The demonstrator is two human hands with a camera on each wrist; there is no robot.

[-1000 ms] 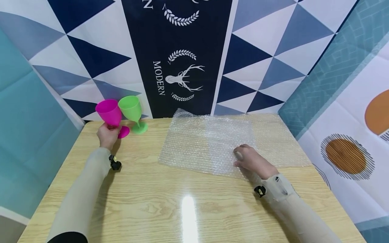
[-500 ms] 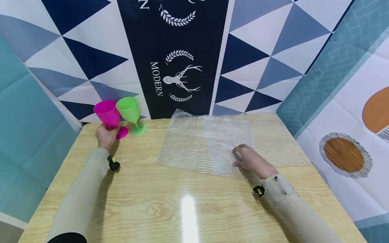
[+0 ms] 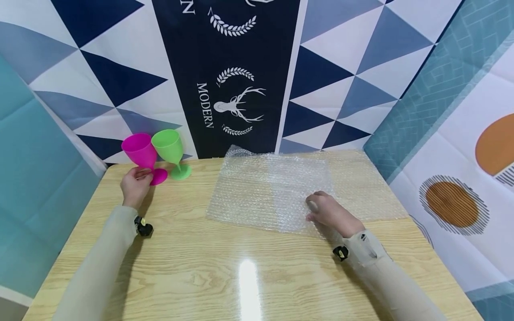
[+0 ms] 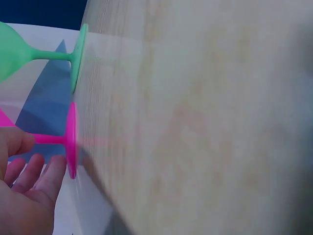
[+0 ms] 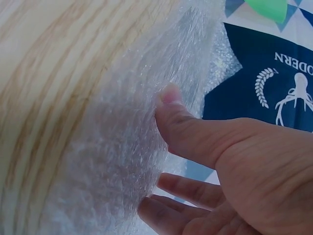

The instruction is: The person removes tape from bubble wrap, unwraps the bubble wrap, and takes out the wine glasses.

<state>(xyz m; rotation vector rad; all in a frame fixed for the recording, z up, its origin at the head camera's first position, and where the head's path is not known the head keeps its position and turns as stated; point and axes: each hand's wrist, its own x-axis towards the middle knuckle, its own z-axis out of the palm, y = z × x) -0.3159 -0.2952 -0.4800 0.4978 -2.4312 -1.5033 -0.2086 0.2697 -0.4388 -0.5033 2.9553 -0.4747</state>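
Observation:
A magenta plastic goblet [image 3: 141,151] stands upright at the table's back left corner. My left hand [image 3: 135,185] is at its stem, fingers loosened; in the left wrist view the thumb overlaps the stem and the other fingers [image 4: 51,181] spread below it, beside the foot. Close to its right stands a green goblet [image 3: 168,147]. A sheet of bubble wrap [image 3: 249,191] lies flat toward the back right of the table. On its front part rests my right hand [image 3: 331,214], with thumb and fingers apart against the wrap in the right wrist view.
The wooden table [image 3: 192,267] meets a patterned backdrop [image 3: 237,80] right behind the goblets and the wrap. Part of the bubble wrap's back left corner curls up against the backdrop. Side panels stand along the left and right.
My left hand has loosened from the magenta goblet's stem and drawn back slightly toward me. The goblet stays upright in place. The right hand keeps still on the bubble wrap; the head view shifted slightly.

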